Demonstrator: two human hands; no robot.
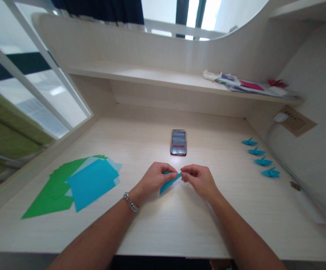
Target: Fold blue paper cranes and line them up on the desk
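Observation:
A folded piece of blue paper [168,184] is between my hands, just above the pale desk. My left hand [160,175] pinches it along its upper edge, thumb on top. At its pointed right tip, the fingertips of my right hand [198,178] are closed on the paper. The paper slants down to the left beneath my left fingers, which hide part of it. Just beyond the hands lies a phone [178,142] with its screen blurred.
Blue paper sheets [93,183] overlap green sheets [50,193] on the left. Several folded blue paper cranes [263,161] stand in a row at right. A cable [278,157] runs from the wall socket [295,120]. Papers [247,85] lie on the shelf [151,77].

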